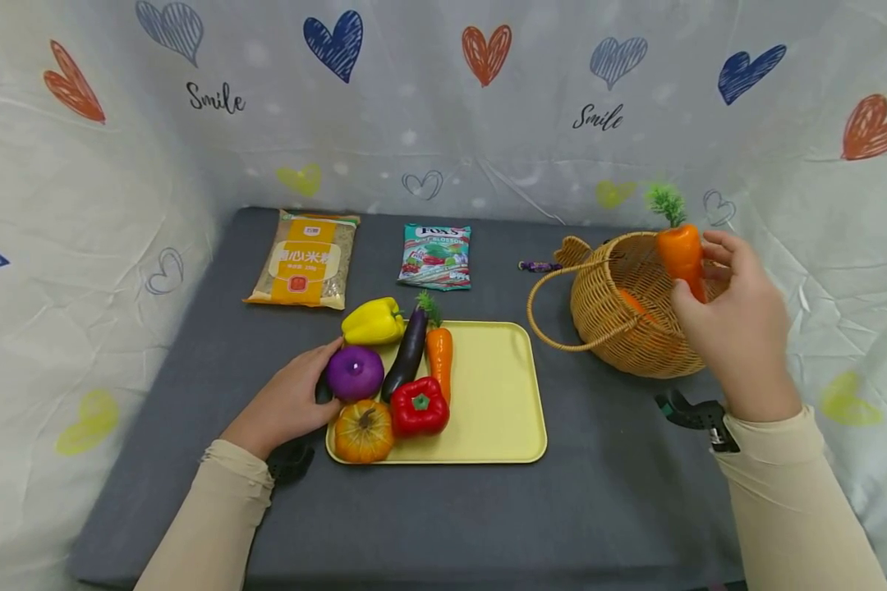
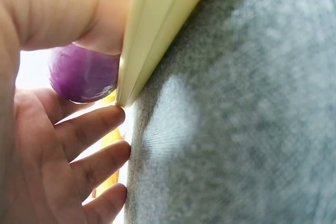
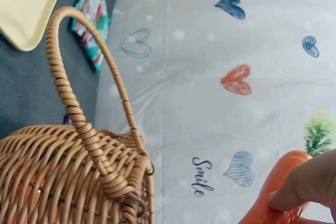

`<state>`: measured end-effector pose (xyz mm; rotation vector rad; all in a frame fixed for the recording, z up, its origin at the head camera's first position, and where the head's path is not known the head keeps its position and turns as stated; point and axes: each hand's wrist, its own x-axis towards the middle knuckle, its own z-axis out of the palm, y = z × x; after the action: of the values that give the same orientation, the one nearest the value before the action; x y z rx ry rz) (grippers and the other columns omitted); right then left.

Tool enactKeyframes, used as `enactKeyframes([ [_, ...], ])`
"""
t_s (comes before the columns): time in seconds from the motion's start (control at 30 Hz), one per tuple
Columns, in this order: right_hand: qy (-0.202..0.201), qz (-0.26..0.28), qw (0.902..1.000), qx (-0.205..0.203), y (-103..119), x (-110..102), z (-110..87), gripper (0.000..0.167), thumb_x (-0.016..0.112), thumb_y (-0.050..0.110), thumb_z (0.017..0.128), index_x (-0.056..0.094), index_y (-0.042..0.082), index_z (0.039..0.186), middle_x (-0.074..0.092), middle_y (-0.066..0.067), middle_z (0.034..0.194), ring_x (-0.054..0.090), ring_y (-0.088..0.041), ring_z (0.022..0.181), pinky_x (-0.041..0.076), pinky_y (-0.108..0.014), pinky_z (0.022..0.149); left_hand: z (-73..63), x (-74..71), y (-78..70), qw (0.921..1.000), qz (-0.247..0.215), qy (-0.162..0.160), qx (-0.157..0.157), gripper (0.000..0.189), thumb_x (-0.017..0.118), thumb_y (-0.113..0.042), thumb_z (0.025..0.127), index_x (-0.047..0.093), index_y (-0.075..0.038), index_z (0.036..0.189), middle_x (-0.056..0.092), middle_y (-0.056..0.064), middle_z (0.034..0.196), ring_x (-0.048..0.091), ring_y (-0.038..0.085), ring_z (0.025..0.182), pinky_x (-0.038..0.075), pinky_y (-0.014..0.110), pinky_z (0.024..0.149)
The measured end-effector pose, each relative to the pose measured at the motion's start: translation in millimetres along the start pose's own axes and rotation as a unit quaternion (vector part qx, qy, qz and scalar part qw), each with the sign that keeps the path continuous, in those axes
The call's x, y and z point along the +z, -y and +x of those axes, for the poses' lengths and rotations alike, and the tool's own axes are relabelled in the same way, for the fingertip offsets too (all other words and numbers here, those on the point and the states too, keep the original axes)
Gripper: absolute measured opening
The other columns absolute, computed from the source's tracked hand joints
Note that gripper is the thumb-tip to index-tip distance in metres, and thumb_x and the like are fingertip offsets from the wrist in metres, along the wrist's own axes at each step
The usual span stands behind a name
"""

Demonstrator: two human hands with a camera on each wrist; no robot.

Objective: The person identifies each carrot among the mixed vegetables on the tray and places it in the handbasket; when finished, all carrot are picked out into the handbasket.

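Right hand (image 1: 742, 320): we see thumb and fingers pinching a carrot (image 1: 682, 253), its green top upward.
Held carrot: in the head view, we see it across the wicker basket's (image 1: 636, 359) right rim.
Left hand (image 1: 291, 398): fingers loosely extended, parted, beside the purple onion (image 1: 355, 373); whether they touch it, we cannot tell.
Yellow tray (image 1: 495, 394): we spot the red pepper (image 1: 419, 414) on it.

The right half of the yellow tray (image 1: 497, 394) is open from above; onion (image 1: 355, 375), pumpkin (image 1: 364, 432), red bell pepper (image 1: 419, 408), eggplant (image 1: 406, 359) and tray carrot (image 1: 439, 361) crowd its left, where the left hand (image 1: 296, 402) blocks the side. Bare worktop (image 1: 480, 525) separates tray and wicker basket (image 1: 639, 357), the gap narrowed at the far end by the handle (image 1: 534, 318). The right hand (image 1: 742, 328) and its held carrot (image 1: 680, 254) obstruct the basket mouth's right side. Along the front, a wide lane lies between the forearms.
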<state>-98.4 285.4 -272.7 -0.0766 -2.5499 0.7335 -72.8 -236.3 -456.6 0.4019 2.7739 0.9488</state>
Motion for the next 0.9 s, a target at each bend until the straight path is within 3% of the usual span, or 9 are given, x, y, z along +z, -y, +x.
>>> enactKeyframes([
  [0.23, 0.005, 0.002, 1.0000, -0.008, -14, 15, 11.2, 0.064, 0.070, 0.015, 0.097, 0.052, 0.019, 0.159, 0.067, -0.012, 0.143, 0.069, -0.036, 0.118, 0.039, -0.022, 0.079, -1.1, -1.3, -3.2, 1.0000, 0.003, 0.001, 0.001, 0.098, 0.081, -0.024, 0.087, 0.030, -0.005, 0.168, 0.043, 0.021, 0.163, 0.043, 0.043, 0.145, 0.036, 0.067, 0.117],
  [0.43, 0.037, -0.026, 0.9989, 0.008, -27, 24, 15.8, 0.064, 0.067, 0.019, 0.100, 0.048, 0.014, 0.161, 0.065, -0.022, 0.142, 0.066, -0.045, 0.119, 0.048, -0.053, 0.084, -0.1, -1.8, -3.9, 0.9999, 0.007, -0.002, 0.007, 0.097, 0.080, -0.023, 0.086, 0.030, -0.004, 0.168, 0.044, 0.021, 0.163, 0.044, 0.043, 0.145, 0.036, 0.066, 0.118],
  [0.53, 0.047, -0.038, 0.9981, 0.012, -32, 26, 17.5, 0.063, 0.067, 0.020, 0.101, 0.048, 0.012, 0.161, 0.065, -0.026, 0.141, 0.066, -0.047, 0.119, 0.049, -0.062, 0.086, 0.4, -1.7, -3.8, 0.9999, 0.008, -0.001, 0.006, 0.097, 0.080, -0.023, 0.086, 0.030, -0.005, 0.168, 0.044, 0.021, 0.163, 0.044, 0.043, 0.145, 0.036, 0.066, 0.117],
  [0.9, 0.083, -0.075, 0.9934, 0.025, -43, 32, 26.8, 0.063, 0.066, 0.024, 0.100, 0.050, 0.008, 0.158, 0.064, -0.026, 0.141, 0.066, -0.044, 0.107, 0.048, -0.055, 0.071, -0.5, -1.8, -2.1, 0.9999, 0.009, -0.006, 0.006, 0.097, 0.081, -0.025, 0.086, 0.031, -0.005, 0.168, 0.044, 0.019, 0.163, 0.044, 0.042, 0.145, 0.037, 0.065, 0.117],
])
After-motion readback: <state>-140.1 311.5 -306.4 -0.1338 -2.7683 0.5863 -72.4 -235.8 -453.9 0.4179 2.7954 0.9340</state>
